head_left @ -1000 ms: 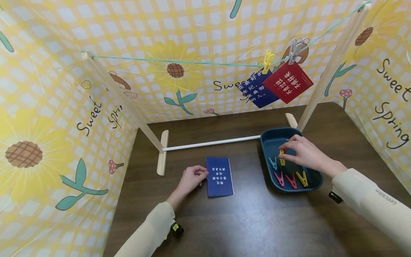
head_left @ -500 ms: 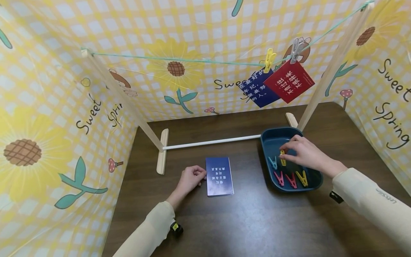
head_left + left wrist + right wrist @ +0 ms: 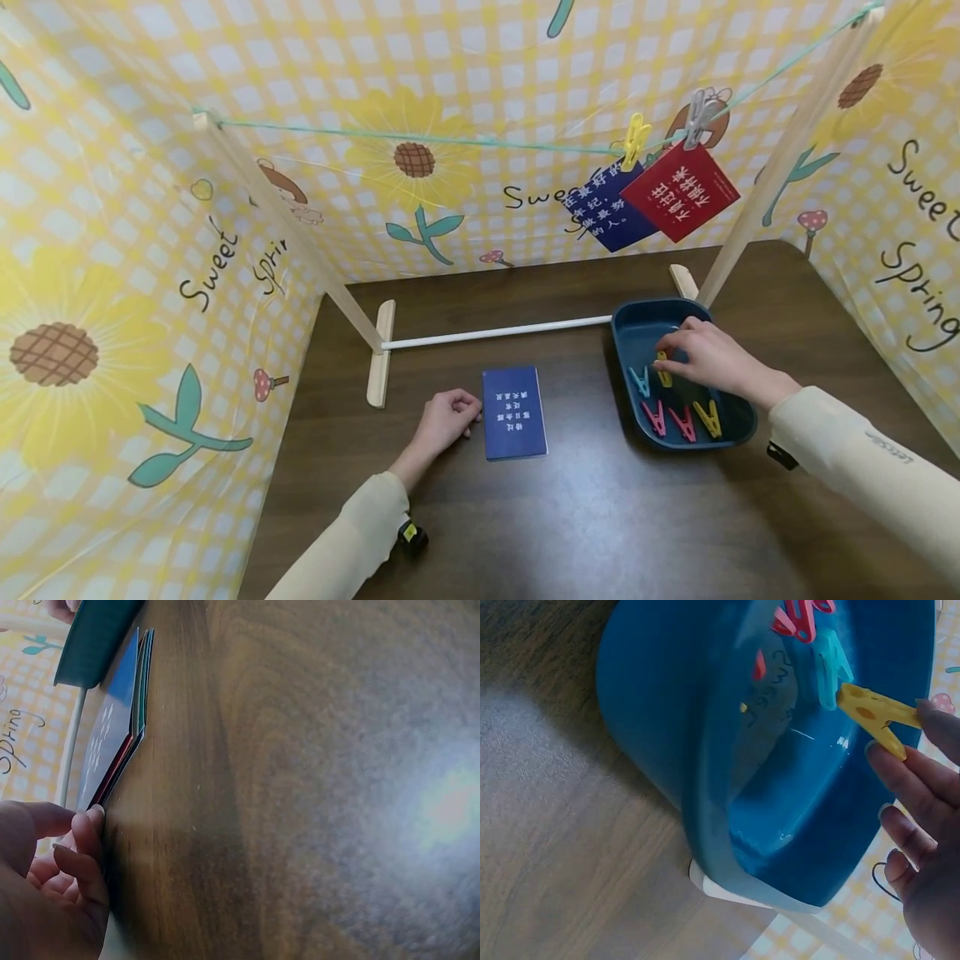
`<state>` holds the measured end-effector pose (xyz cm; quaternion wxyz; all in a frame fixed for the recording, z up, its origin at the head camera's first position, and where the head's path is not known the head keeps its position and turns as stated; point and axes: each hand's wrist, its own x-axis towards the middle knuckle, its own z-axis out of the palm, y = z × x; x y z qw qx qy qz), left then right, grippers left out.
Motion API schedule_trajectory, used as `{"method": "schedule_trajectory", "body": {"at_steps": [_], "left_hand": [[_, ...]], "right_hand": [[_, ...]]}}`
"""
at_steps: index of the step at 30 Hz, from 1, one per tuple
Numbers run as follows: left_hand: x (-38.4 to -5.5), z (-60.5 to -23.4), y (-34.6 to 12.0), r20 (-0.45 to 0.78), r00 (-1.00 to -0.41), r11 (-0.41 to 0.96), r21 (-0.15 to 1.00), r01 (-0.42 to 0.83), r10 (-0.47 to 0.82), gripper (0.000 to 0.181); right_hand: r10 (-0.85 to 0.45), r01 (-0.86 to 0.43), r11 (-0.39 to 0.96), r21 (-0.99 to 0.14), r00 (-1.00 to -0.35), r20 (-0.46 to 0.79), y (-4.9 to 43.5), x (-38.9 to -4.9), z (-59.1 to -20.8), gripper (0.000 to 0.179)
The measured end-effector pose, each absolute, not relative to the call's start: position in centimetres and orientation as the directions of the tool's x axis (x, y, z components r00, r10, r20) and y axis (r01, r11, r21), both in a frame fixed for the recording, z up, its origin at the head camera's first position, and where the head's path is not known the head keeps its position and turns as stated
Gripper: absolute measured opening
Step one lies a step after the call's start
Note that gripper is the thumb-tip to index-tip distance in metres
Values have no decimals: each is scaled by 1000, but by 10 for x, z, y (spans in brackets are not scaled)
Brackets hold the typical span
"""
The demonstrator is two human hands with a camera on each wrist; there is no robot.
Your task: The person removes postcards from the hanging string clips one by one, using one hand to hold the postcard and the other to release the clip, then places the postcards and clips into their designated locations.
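In the head view my left hand (image 3: 448, 421) is at the left edge of a stack of blue cards (image 3: 514, 412) with white lettering on top. The left wrist view shows thumb and finger pinching at the stack's edge (image 3: 120, 765), where the layers are slightly fanned. Inside the dark blue basin (image 3: 626, 383) my right hand (image 3: 708, 358) pinches a yellow clothespin (image 3: 874, 712) between thumb and fingers. Beneath it lie a teal clothespin (image 3: 640, 381), pink clothespins (image 3: 683, 423) and another yellow clothespin (image 3: 707, 418).
Behind the cards, a wooden stand with two posts (image 3: 292, 237) carries a green string (image 3: 420, 137). A yellow clip (image 3: 634, 142) and a grey clip (image 3: 697, 121) hold a blue card (image 3: 611, 212) and a red card (image 3: 681, 193). A white rod (image 3: 498, 332) joins the feet.
My left fingertips have drawn back very slightly from over the stack's left edge. The right hand stays in the basin with the yellow clothespin. The head view has shifted a little.
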<state>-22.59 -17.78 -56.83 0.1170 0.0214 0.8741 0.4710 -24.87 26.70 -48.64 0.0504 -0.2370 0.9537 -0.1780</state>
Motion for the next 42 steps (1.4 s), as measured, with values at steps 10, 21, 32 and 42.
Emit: {"method": "schedule_trajectory", "body": {"at_steps": [10, 21, 32, 42], "left_hand": [[-224, -569, -177, -168, -975, 568, 821, -57, 146, 10], [-224, -571, -176, -165, -977, 589, 806, -55, 135, 11], [-223, -570, -174, -142, -982, 591, 805, -42, 124, 13], [-222, -569, -173, -153, -981, 600, 798, -51, 120, 13]], "right_hand": [[-477, -436, 836, -332, -877, -50, 267, -255, -496, 28], [-453, -395, 850, -350, -886, -99, 267, -259, -507, 29], [-388, -286, 869, -403, -900, -199, 264, -263, -504, 42], [-353, -232, 888, -398, -897, -264, 260, -266, -508, 29]]}}
